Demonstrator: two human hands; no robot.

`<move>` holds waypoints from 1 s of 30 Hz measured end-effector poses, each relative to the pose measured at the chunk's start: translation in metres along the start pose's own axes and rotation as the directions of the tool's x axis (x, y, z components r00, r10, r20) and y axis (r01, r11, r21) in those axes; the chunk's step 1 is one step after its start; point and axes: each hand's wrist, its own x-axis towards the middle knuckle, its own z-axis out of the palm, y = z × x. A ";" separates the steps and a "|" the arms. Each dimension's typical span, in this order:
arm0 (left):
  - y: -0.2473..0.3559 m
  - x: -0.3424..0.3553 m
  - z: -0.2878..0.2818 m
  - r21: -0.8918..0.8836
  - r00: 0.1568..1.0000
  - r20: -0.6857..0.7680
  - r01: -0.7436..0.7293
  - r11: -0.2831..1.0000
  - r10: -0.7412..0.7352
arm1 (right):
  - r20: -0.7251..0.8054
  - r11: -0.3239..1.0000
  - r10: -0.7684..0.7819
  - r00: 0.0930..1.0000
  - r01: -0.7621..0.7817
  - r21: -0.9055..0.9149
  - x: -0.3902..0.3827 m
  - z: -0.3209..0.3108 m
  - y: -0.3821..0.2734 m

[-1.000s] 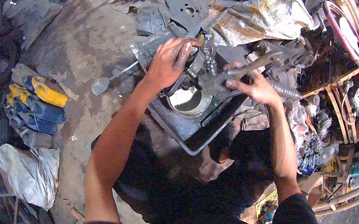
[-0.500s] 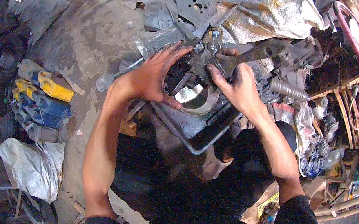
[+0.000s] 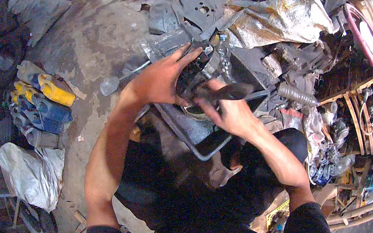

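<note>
Black tray (image 3: pixel 197 135), one tool (image 3: pixel 234 92), two bare hands (image 3: pixel 156 81) (image 3: pixel 233 114)

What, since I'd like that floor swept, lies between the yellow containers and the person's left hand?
The head view shows stained floor and, nearer the left hand, a pale scoop-like item with a rod.

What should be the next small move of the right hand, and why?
Perhaps a short stroke against the dark mechanical part: the right hand grips a dark-handled tool close to it, while the left hand lies spread along the part's left side.
</note>
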 end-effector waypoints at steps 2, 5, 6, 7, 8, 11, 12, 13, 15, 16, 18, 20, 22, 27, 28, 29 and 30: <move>0.000 0.000 0.000 0.006 1.000 0.007 0.016 1.000 -0.016 | -0.017 0.998 -0.003 1.000 0.004 0.059 -0.003 0.004 -0.005; 0.007 0.001 -0.005 -0.014 0.994 0.053 0.096 0.995 -0.095 | -0.124 0.999 -0.028 0.992 0.031 0.020 -0.002 0.002 0.001; 0.011 0.002 -0.006 -0.028 0.989 0.072 0.128 0.991 -0.126 | -0.121 0.989 0.090 0.988 -0.074 0.131 -0.001 0.004 0.004; 0.012 0.002 -0.007 -0.031 0.988 0.071 0.136 0.990 -0.134 | -0.125 0.989 0.050 0.991 -0.031 0.148 -0.002 0.004 0.005; 0.013 0.001 -0.007 -0.034 0.987 0.070 0.144 0.989 -0.142 | -0.129 0.986 0.009 0.992 0.012 0.164 -0.004 0.003 0.003; 0.017 0.001 -0.011 -0.047 0.984 0.082 0.162 0.986 -0.158 | -0.138 0.976 -0.017 0.990 0.047 0.215 -0.002 0.004 -0.001; 0.017 0.001 -0.012 -0.053 0.983 0.088 0.168 0.984 -0.163 | -0.148 0.971 0.002 0.989 0.033 0.239 -0.001 0.004 -0.003; 0.017 0.002 -0.012 -0.048 0.983 0.089 0.166 0.985 -0.162 | -0.157 0.965 0.022 0.987 0.020 0.262 -0.001 0.004 -0.004; 0.019 0.003 -0.010 -0.038 0.983 0.091 0.166 0.985 -0.162 | -0.180 0.985 0.007 0.984 0.024 0.168 0.001 0.006 0.003; 0.019 0.003 -0.010 -0.035 0.982 0.090 0.172 0.984 -0.169 | -0.190 0.992 -0.002 0.982 0.026 0.121 0.003 0.005 0.005; 0.019 0.001 -0.009 -0.030 0.979 0.089 0.187 0.982 -0.183 | -0.238 0.999 0.015 0.971 -0.005 0.046 0.011 -0.007 0.008; 0.016 -0.002 -0.009 -0.030 0.985 0.067 0.162 0.986 -0.160 | -0.330 0.996 0.085 0.940 -0.071 0.053 0.017 -0.019 0.000; 0.017 0.000 -0.009 -0.023 0.985 0.067 0.159 0.987 -0.157 | -0.390 0.993 0.118 0.913 -0.105 0.055 0.018 -0.025 0.005; 0.023 0.004 -0.009 0.013 0.975 0.094 0.203 0.979 -0.203 | -0.162 0.991 -0.043 0.986 0.063 0.122 0.011 -0.017 0.008; 0.022 0.005 -0.009 -0.002 0.975 0.097 0.202 0.979 -0.200 | -0.207 0.993 -0.018 0.978 0.042 0.113 0.011 -0.017 0.014; 0.021 0.006 -0.009 -0.017 0.975 0.100 0.200 0.980 -0.197 | -0.252 0.994 0.006 0.968 0.021 0.104 0.013 -0.019 0.022; 0.021 0.005 -0.008 -0.033 0.975 0.100 0.203 0.979 -0.199 | -0.304 0.994 0.045 0.952 -0.013 0.108 0.017 -0.027 0.022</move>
